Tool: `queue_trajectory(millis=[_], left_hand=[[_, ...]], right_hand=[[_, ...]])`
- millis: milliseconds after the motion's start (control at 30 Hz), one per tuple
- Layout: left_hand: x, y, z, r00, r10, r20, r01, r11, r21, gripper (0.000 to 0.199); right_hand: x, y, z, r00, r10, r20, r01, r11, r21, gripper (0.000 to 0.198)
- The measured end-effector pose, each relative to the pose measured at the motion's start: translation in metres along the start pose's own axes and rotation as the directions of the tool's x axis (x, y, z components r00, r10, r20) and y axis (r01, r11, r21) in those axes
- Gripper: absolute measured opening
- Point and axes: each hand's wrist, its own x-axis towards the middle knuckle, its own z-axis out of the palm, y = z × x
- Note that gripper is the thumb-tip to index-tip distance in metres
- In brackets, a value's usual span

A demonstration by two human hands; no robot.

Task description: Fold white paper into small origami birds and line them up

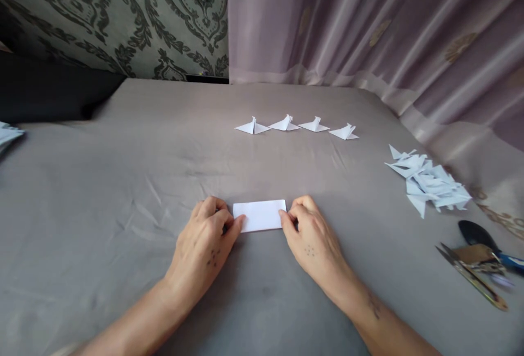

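A white folded sheet of paper (260, 216), a small flat rectangle, lies near the middle of the grey cloth surface (123, 268). My left hand (208, 236) pinches its left end, with the thumb on top near the lower left corner. At the right end my right hand (309, 233) has its thumb on the paper and its fingers curled behind. Both hands are closed on the paper, and the fingertips under it are hidden. Beyond them stands a row of several white folded paper birds (287, 123).
To the right lies a heap of folded white paper pieces (434, 184). Nearer sit scissors (475, 279) and a dark object with a blue handle (478, 236). Black fabric (49, 88) and some white paper (9, 134) are at far left. A curtain (347, 23) hangs behind.
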Motion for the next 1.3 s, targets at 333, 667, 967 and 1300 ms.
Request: queue_trajectory(millis=[333,667,967,1300], left_hand=[[0.001,0.002,-0.002,1.0,-0.023,0.001,0.023,0.999,-0.038,0.037],[0.001,0.003,-0.002,0.999,-0.04,-0.004,0.04,0.998,-0.057,0.035],[0.001,0.005,0.0,0.981,0.18,-0.074,-0.17,0.978,0.12,0.015],[0.008,-0.008,0.003,0.817,0.568,0.094,-0.576,0.804,0.147,0.034]], right_hand=[[0.002,-0.001,-0.001,1.0,-0.013,-0.001,0.013,0.998,-0.054,0.031],[0.002,0.001,0.001,1.0,-0.022,0.001,0.022,0.999,-0.035,0.032],[0.001,0.0,0.002,0.997,-0.082,-0.014,0.079,0.986,-0.144,0.027],[0.003,0.012,-0.003,0.997,-0.039,-0.067,0.047,0.991,0.125,0.019]])
